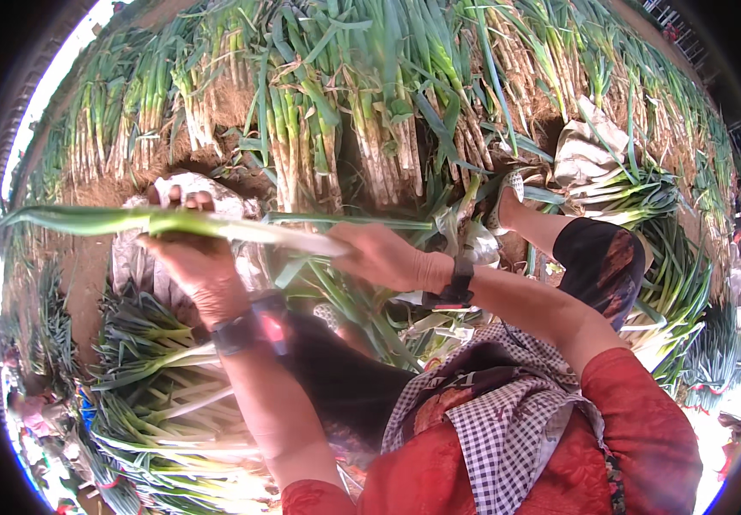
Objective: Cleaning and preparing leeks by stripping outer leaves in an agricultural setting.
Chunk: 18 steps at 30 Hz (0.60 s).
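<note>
A long green onion point(241, 230) lies level across the view, its green leaves to the left and its white shank to the right. My left hand point(194, 257), palm turned up, is wrapped round its green middle part. At the pale end, my right hand point(383, 256) is closed on the shank, so the very tip is hidden in the fingers. Cleaned green onions with white stems point(186, 421) are piled at my lower left. Unpeeled green onions with earthy roots point(379, 137) stand in long rows in front of me.
A pale crumpled sack point(134, 257) lies beneath my left hand, and another sack point(589, 150) lies at the far right. More green onions point(675, 292) are heaped beyond my right knee point(602, 257). Loose leaves and peelings point(447, 330) litter the ground between my legs.
</note>
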Tool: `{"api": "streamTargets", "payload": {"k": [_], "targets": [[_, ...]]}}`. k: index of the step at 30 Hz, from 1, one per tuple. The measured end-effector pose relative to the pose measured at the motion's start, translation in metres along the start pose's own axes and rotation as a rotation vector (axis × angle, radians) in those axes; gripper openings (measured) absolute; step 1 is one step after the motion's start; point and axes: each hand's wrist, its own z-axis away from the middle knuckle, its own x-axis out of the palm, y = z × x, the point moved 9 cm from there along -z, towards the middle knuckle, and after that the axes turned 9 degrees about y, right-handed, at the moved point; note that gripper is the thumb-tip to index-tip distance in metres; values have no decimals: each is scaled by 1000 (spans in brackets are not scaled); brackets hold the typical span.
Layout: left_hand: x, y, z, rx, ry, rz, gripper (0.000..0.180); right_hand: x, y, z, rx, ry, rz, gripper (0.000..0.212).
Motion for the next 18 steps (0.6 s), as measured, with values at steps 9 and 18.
{"api": "streamTargets", "payload": {"k": [9, 18], "targets": [[12, -14, 0, -234, -459, 173, 55, -12, 21, 74, -67, -235, 491, 16], [15, 14, -9, -183, -563, 329, 60, -85, 210, 224, 512, -531, 825, 26]]}}
